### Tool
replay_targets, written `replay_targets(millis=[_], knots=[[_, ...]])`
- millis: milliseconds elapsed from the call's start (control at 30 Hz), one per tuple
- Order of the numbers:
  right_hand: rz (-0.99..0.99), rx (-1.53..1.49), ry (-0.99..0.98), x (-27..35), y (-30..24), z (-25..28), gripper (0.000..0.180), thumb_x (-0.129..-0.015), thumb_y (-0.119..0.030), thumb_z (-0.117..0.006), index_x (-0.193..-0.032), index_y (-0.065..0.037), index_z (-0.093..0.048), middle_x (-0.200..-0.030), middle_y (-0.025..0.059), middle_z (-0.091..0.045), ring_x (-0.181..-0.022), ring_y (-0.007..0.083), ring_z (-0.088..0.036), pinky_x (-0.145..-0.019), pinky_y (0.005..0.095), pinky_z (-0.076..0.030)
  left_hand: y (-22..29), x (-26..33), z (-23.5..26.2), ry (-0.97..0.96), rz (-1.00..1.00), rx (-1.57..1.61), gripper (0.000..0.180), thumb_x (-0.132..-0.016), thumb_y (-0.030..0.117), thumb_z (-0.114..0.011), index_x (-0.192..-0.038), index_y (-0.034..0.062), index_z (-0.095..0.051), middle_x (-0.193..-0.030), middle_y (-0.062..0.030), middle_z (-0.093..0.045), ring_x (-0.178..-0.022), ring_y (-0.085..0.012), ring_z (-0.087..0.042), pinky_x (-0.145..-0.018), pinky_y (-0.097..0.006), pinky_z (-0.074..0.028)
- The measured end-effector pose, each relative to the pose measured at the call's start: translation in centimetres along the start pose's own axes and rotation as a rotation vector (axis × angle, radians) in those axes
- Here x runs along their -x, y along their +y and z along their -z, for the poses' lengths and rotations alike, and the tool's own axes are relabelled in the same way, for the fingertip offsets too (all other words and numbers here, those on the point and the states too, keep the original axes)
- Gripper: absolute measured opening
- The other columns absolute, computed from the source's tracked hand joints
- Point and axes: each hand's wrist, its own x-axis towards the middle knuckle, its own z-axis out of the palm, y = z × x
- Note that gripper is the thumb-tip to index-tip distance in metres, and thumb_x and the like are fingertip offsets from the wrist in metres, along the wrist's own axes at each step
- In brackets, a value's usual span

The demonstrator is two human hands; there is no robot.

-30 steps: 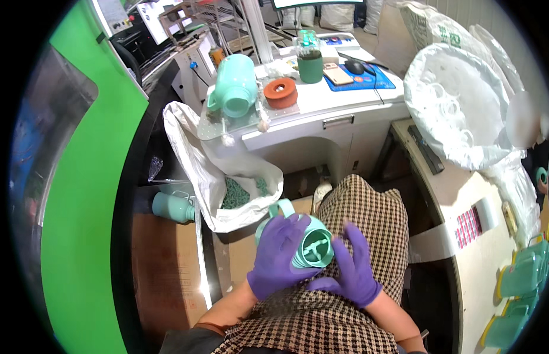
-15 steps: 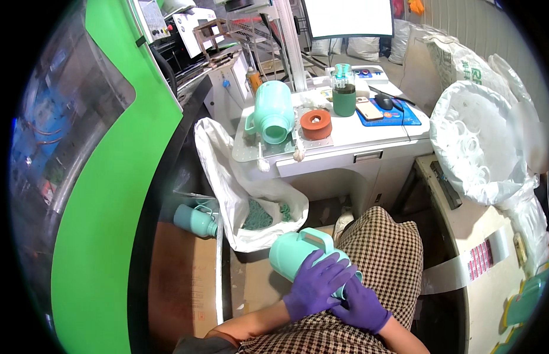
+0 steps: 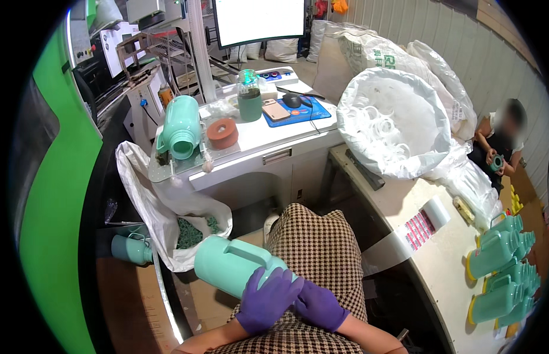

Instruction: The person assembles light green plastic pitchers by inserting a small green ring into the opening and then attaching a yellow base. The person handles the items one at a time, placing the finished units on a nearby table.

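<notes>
A mint-green plastic jug [image 3: 222,266] with a side handle lies tilted across my lap, its wide base to the left and its neck toward my hands. My left hand [image 3: 270,300], in a purple glove, is laid over the jug's side below the handle, fingers curved round it. At the neck end my right hand [image 3: 321,305], also gloved in purple, is closed with its fingers at the rim. The gloves hide the mouth of the jug. A checked cloth [image 3: 313,253] covers my lap.
On the white desk [image 3: 298,147] lie another green jug [image 3: 183,127], a tape roll [image 3: 222,133], a bottle [image 3: 250,100] and a phone [image 3: 277,109]. A sack of white rings [image 3: 392,124] is at right, several finished-looking jugs [image 3: 495,253] beyond the label strip [image 3: 419,230]. Another person [image 3: 501,141] sits far right.
My view has swung right, so the desk and sack appear further left and the jugs and other person at right come into sight. Both hands stay at the jug's neck end.
</notes>
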Motion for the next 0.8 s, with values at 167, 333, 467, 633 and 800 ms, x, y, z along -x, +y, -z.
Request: replay_targets(millis=[167, 333, 467, 633, 800], knots=[[-0.047, 0.111, 0.002, 0.0, -0.8, 1.1, 0.027, -0.095, -0.026, -0.063, -0.109, -0.003, -0.061, -0.092, 0.0157, -0.067, -0.079, 0.0377, -0.067, -0.069, 0.0449, -0.055, 0.0, 0.4, -0.3, -0.016, 0.034, 0.031, 0.045, -0.091, 0.024, -0.059, -0.136, 0.0211, -0.060, -0.126, -0.0022, -0.063, -0.121, -0.0193, -0.060, -0.112, -0.051, -0.037], [-0.039, -0.233, -0.200, 1.7, 2.7, 0.4, 0.023, -0.095, -0.026, -0.064, -0.103, -0.004, -0.065, -0.084, 0.0121, -0.067, -0.070, 0.0287, -0.066, -0.060, 0.0386, -0.052, 0.1, 1.1, -1.4, 0.041, 0.048, 0.006, 0.044, -0.091, 0.025, -0.060, -0.135, 0.0232, -0.062, -0.125, -0.0016, -0.064, -0.121, -0.0205, -0.059, -0.113, -0.052, -0.037], [-0.233, -0.626, -0.366, 1.4, 3.4, 1.3, 0.025, -0.094, -0.024, -0.066, -0.106, -0.003, -0.065, -0.083, 0.0099, -0.067, -0.069, 0.0245, -0.065, -0.060, 0.0356, -0.050, -0.5, 2.2, -2.7, 0.156, 0.147, 0.012, 0.048, -0.094, 0.031, -0.059, -0.141, 0.0213, -0.057, -0.129, -0.0023, -0.060, -0.128, -0.0217, -0.053, -0.115, -0.052, -0.038], [-0.031, -0.351, -0.042, -0.7, 0.1, 8.1, 0.034, -0.091, -0.023, -0.071, -0.115, 0.000, -0.064, -0.086, 0.0097, -0.068, -0.071, 0.0244, -0.064, -0.063, 0.0356, -0.050, -3.2, 3.4, -3.1, 0.216, 0.302, 0.185, 0.065, -0.079, 0.044, -0.078, -0.137, 0.0202, -0.061, -0.131, -0.0058, -0.062, -0.127, -0.0267, -0.055, -0.115, -0.056, -0.036], [0.997, 0.179, 0.365, -6.0, -6.8, 9.7, 0.045, -0.088, -0.022, -0.075, -0.124, 0.002, -0.062, -0.089, 0.0096, -0.069, -0.073, 0.0244, -0.064, -0.067, 0.0356, -0.051, -6.3, 7.5, -2.9, 0.326, 0.226, 0.309, 0.064, -0.073, 0.046, -0.084, -0.130, 0.0251, -0.063, -0.133, -0.0089, -0.059, -0.126, -0.0342, -0.055, -0.111, -0.060, -0.038]])
